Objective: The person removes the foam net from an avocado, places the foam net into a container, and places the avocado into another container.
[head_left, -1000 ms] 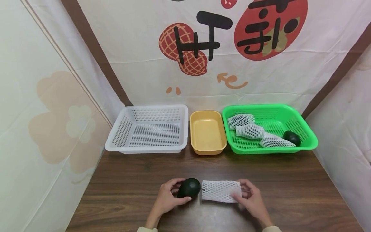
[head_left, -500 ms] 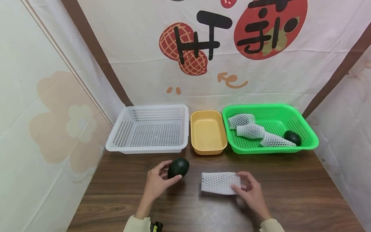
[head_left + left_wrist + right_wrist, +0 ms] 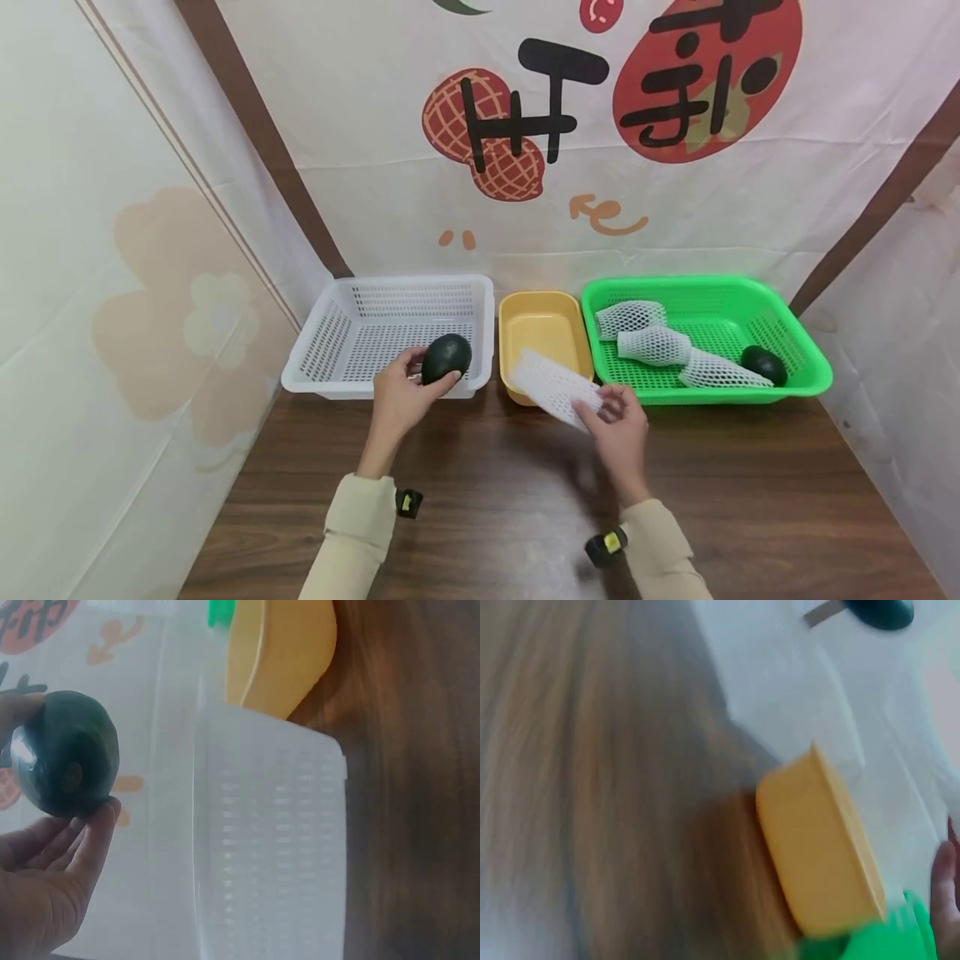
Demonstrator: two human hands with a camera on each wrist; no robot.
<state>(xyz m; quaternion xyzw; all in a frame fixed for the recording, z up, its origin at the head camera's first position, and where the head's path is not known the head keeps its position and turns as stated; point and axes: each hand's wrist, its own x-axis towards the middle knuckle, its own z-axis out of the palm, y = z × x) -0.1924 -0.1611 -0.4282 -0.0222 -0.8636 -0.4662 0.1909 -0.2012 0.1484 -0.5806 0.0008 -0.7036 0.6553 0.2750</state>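
A dark green avocado [image 3: 447,358] is gripped between the thumb and fingers of my left hand [image 3: 399,400], raised at the front right of the white basket [image 3: 318,387]. In the left wrist view the avocado [image 3: 71,754] shows smooth and shiny. My right hand [image 3: 621,433] pinches one end of a white foam net sleeve [image 3: 557,387], which looks flat and tilts up leftward. The sleeve overlaps the front of the yellow tray [image 3: 543,321]. In the blurred right wrist view, only a strip of my right hand [image 3: 945,892] shows at the right edge.
A green basket [image 3: 697,398] at the back right holds several white foam net sleeves [image 3: 656,345] and a dark avocado [image 3: 763,365]. The yellow tray stands between the two baskets. A printed cloth [image 3: 360,183] hangs behind. Brown wooden table [image 3: 495,508] lies under my arms.
Both hands have risen and moved away from me toward the containers, the left with the avocado, the right with the foam net. The avocado and net have separated. The view has shifted slightly.
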